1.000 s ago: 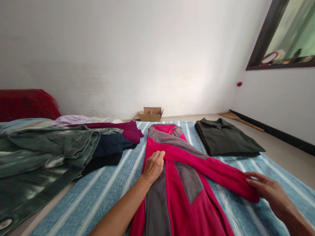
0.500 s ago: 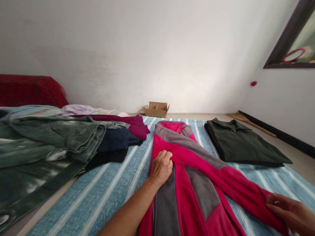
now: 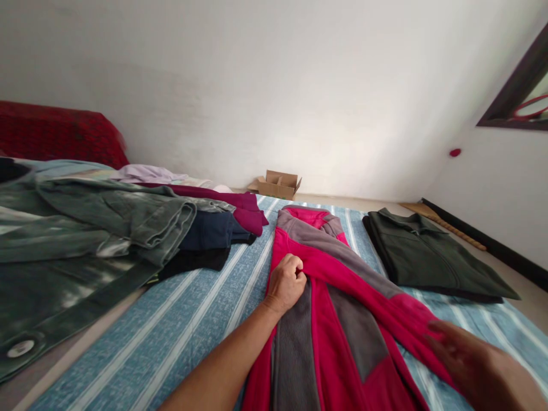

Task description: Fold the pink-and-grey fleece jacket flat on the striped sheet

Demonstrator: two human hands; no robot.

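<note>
With the pink and grey fleece jacket (image 3: 325,308) lying flat on the striped bed cover (image 3: 180,337), the left hand (image 3: 286,283) pinches its shoulder while the blurred right hand (image 3: 475,362) grips the sleeve (image 3: 385,302) drawn across, only partly folded beside the folded dark jacket (image 3: 428,257) far right.

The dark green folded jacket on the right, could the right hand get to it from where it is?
Probably yes. The right hand rests on the pink jacket's sleeve, and only bare striped blanket lies between it and the dark green folded jacket.
</note>
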